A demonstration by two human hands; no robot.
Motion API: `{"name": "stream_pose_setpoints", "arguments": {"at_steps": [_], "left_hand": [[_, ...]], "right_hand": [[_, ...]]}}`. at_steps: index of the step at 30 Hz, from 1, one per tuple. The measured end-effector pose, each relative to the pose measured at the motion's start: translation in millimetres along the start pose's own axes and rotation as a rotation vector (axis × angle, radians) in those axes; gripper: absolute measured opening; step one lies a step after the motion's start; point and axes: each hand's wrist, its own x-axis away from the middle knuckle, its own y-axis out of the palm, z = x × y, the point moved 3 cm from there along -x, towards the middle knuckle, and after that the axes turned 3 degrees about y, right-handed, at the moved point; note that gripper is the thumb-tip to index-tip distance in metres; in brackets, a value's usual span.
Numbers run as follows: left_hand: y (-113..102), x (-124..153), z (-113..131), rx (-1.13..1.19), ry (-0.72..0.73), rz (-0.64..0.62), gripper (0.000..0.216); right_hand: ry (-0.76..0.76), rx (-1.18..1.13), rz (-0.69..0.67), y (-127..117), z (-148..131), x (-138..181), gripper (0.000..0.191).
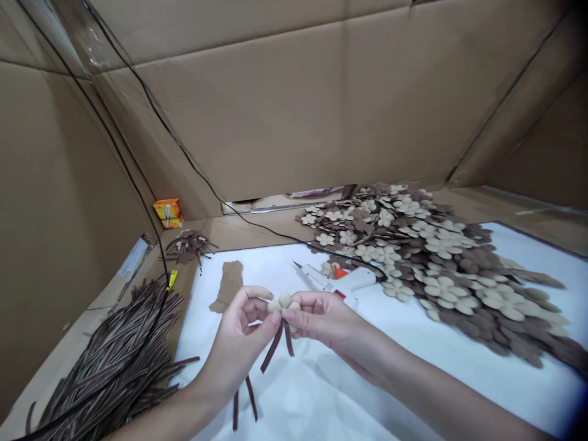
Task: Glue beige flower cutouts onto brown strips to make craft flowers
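Between my two hands, above the white work surface (294,398), a cream felt flower (285,301) is pinched. Two dark brown ribbon tails (273,349) with light stitching hang down from it. My left hand (248,318) closes thumb and fingers on the flower's left petals. From the other side, my right hand (316,312) grips the right petals, thumb on top near the ribbon. Under my left wrist, another ribbon piece (243,404) lies on the surface, partly hidden. Just behind my right hand rests a white glue gun (342,280) with an orange-red part.
Brown and cream felt flowers (441,257) are heaped at the right. A bundle of ribbon strips (119,355) lies at the left, near a small pile of ribboned flowers (189,246). A cardboard scrap (231,283), an orange box (168,212) and a black cable (184,150) are behind.
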Motion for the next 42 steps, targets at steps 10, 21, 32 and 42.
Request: {"name": "stream_pose_setpoints", "arguments": {"at_steps": [10,21,32,42], "left_hand": [[1,-1,-4,-0.077,0.023,-0.062,0.025],[-10,-10,5,-0.166,0.061,0.013,0.028],[-12,-12,-4,-0.173,0.134,0.034,0.026],[-11,-14,-15,-0.147,0.136,0.045,0.025]], "right_hand": [[-0.198,0.209,0.072,4,-6,-10,0.03],[-0.321,0.274,0.132,3,-6,-15,0.023],[-0.427,0.706,0.218,-2,-10,-14,0.023],[-0.426,0.593,0.222,-2,-5,-19,0.022]]}}
